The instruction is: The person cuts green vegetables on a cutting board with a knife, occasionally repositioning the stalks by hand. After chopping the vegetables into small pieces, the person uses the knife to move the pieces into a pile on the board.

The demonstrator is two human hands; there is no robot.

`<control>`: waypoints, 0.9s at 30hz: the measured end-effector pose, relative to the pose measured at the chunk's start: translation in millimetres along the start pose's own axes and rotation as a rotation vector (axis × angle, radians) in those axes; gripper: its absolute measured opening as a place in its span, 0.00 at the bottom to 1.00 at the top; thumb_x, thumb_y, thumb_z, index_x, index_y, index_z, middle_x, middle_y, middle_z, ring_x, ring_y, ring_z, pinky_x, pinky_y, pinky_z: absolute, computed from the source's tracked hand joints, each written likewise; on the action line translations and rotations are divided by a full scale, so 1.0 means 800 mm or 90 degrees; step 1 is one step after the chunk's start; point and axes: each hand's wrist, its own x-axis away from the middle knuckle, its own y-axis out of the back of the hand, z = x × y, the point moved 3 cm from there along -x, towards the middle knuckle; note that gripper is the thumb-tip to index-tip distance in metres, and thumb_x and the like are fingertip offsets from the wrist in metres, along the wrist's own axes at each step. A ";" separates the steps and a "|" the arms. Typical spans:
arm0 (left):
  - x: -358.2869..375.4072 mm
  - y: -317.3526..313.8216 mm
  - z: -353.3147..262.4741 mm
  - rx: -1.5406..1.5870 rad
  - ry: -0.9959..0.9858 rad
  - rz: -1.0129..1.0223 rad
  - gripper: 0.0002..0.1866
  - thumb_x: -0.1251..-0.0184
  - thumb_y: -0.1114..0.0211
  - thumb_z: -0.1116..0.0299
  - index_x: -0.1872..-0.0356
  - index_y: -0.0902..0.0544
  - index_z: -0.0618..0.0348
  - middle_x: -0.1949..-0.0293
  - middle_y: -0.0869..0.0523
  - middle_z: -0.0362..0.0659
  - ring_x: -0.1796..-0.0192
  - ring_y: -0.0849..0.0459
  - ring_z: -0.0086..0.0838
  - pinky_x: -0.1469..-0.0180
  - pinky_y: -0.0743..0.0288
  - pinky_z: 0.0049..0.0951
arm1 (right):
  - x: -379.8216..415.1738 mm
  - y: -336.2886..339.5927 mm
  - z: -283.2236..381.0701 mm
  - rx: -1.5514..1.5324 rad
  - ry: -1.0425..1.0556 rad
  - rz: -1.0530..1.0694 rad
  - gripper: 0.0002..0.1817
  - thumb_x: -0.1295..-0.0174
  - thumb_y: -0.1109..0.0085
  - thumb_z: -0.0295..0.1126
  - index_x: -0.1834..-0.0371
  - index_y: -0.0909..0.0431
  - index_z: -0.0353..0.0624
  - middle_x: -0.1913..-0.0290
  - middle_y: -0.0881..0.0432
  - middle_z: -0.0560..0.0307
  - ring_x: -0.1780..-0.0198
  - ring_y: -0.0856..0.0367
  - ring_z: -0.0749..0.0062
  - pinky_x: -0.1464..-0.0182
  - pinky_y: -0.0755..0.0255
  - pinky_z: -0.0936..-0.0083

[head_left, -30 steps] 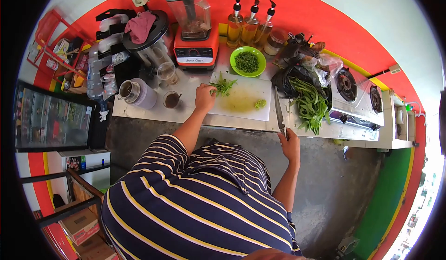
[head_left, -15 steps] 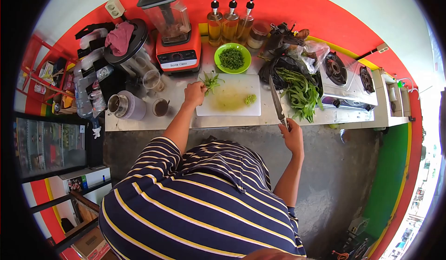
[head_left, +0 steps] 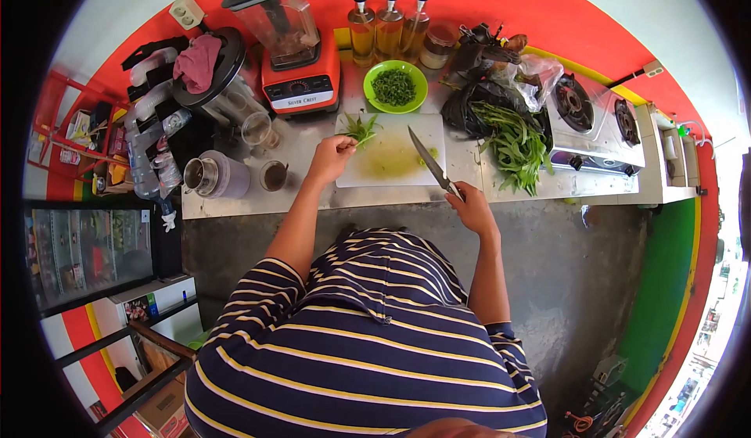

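Note:
My left hand [head_left: 332,157] is closed around the stem end of a small bunch of leafy greens [head_left: 361,130], at the left side of a white cutting board [head_left: 368,175]. In my right hand [head_left: 473,208] is a kitchen knife [head_left: 427,157], held by its handle. Its blade slants up and left across the board's right part. Some chopped green pieces [head_left: 427,155] lie on the board there, partly hidden by the blade. Green stains mark the board's middle. Behind it stands a lime-green bowl [head_left: 397,108] holding finely chopped greens [head_left: 393,87].
More leafy greens [head_left: 518,156] lie right of the board by a black plastic bag [head_left: 465,113]. Further right is a gas stove [head_left: 598,135]. A red blender [head_left: 300,86], pump bottles [head_left: 389,37], a glass [head_left: 274,176] and a flask [head_left: 220,174] stand at the back and left.
My right hand has brought the knife leftward, from beside the board to over its right part. My left hand still holds the greens. The camera view has shifted slightly.

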 end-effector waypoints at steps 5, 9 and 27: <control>0.004 -0.052 0.000 -0.015 -0.064 0.014 0.09 0.36 0.31 0.77 0.55 0.13 0.65 0.61 0.09 0.47 0.59 0.12 0.30 0.52 0.19 0.30 | -0.016 -0.011 0.002 0.032 -0.034 0.085 0.16 0.32 0.38 0.36 0.51 0.21 0.33 0.70 0.16 0.40 0.66 0.15 0.54 0.60 0.25 0.61; 0.002 -0.091 -0.004 -0.008 -0.075 0.035 0.08 0.37 0.31 0.77 0.57 0.13 0.65 0.61 0.09 0.48 0.58 0.11 0.34 0.52 0.19 0.32 | -0.028 -0.019 -0.003 0.107 0.016 0.075 0.17 0.31 0.41 0.36 0.48 0.24 0.33 0.64 0.14 0.34 0.58 0.15 0.38 0.55 0.25 0.50; 0.002 -0.127 -0.024 -0.416 -0.130 -0.019 0.13 0.45 0.26 0.72 0.56 0.12 0.52 0.52 0.16 0.45 0.42 0.22 0.43 0.40 0.30 0.46 | -0.032 -0.049 0.035 0.397 0.066 0.083 0.18 0.28 0.46 0.43 0.50 0.27 0.38 0.61 0.14 0.35 0.58 0.13 0.37 0.54 0.21 0.45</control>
